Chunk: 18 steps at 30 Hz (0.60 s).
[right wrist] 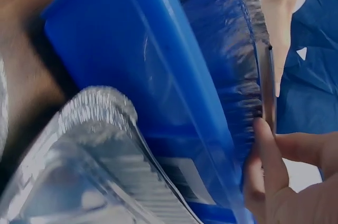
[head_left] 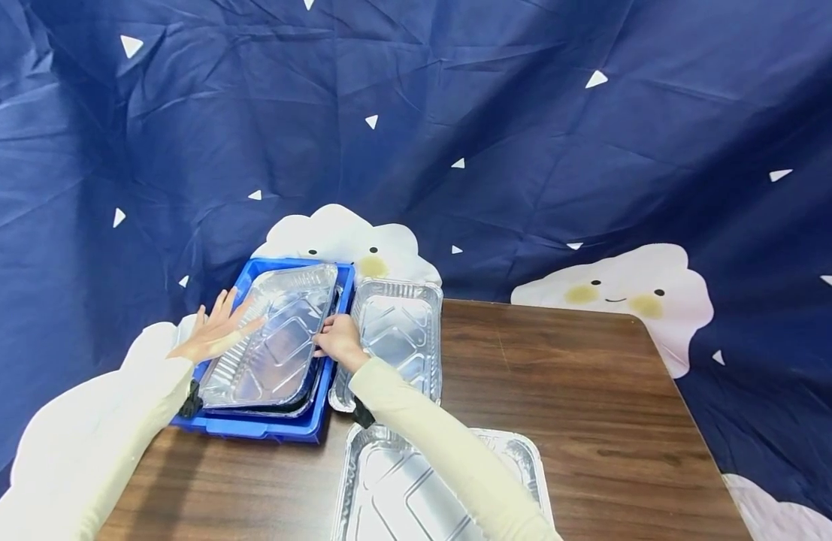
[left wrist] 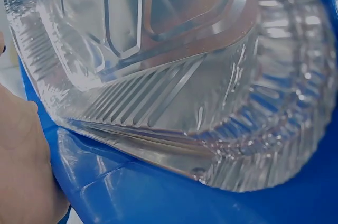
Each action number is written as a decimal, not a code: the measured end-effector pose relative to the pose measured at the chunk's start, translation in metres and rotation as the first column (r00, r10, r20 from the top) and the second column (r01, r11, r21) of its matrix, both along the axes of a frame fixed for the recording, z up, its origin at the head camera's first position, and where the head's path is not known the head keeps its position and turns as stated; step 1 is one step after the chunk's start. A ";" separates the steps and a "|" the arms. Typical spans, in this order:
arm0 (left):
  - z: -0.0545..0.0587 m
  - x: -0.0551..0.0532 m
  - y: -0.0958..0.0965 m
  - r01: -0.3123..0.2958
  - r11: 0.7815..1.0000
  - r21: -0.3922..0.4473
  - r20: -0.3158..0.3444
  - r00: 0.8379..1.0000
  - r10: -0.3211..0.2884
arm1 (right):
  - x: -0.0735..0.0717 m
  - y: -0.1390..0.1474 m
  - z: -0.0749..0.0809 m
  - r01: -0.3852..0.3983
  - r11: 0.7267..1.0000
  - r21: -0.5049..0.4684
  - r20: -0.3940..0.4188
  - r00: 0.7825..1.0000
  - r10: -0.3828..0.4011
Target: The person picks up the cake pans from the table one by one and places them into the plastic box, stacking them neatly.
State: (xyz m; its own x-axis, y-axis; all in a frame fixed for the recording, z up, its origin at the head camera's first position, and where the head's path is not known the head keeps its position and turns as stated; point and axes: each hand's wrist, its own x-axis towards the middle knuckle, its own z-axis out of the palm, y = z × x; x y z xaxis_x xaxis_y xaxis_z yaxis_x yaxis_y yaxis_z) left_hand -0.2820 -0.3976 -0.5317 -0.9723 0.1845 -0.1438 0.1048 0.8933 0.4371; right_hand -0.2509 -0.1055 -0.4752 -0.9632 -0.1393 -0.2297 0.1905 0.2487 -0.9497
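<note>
A rectangular aluminium foil tray (head_left: 280, 349) lies over other foil trays in a blue plastic bin (head_left: 236, 430) at the table's left. My right hand (head_left: 341, 340) pinches its right rim, thumb and fingers on the edge in the right wrist view. Over the tray's left side, my left hand (head_left: 216, 334) has its fingers straight and spread. From the left wrist, the tray's ribbed wall (left wrist: 153, 97) and crimped corner fill most of the view, with another foil edge just below. Part of the left hand shows at that view's left border.
Right beside the bin stands another foil tray (head_left: 398, 330), partly behind my right wrist. A larger foil tray (head_left: 402, 488) sits at the table's front, under my right forearm. The brown wooden table (head_left: 578, 398) extends to the right, and a blue cloud-patterned cloth (head_left: 497, 113) hangs behind.
</note>
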 end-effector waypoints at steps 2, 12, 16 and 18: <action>0.001 0.001 0.000 0.000 1.000 0.001 0.003 1.000 0.000 | 0.000 0.001 0.000 -0.028 0.993 0.118 -0.044 0.998 0.034; 0.003 0.003 0.000 0.007 1.000 0.005 -0.004 1.000 -0.007 | 0.002 0.006 -0.007 -0.037 0.958 0.283 -0.174 0.981 0.089; 0.001 0.001 -0.001 0.004 1.000 0.007 -0.002 1.000 -0.004 | 0.003 0.009 -0.005 -0.062 0.964 0.257 -0.147 0.984 0.102; 0.000 0.001 -0.002 0.004 1.000 0.009 0.001 1.000 -0.004 | 0.005 0.013 -0.003 -0.089 0.963 0.254 -0.132 0.983 0.126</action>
State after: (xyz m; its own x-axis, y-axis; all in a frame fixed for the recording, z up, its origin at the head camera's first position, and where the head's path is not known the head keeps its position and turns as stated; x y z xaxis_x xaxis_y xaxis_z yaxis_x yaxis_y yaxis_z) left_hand -0.2811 -0.3993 -0.5313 -0.9714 0.1897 -0.1428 0.1082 0.8890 0.4449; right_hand -0.2460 -0.0925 -0.4785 -0.9712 -0.2009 -0.1282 0.0139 0.4891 -0.8721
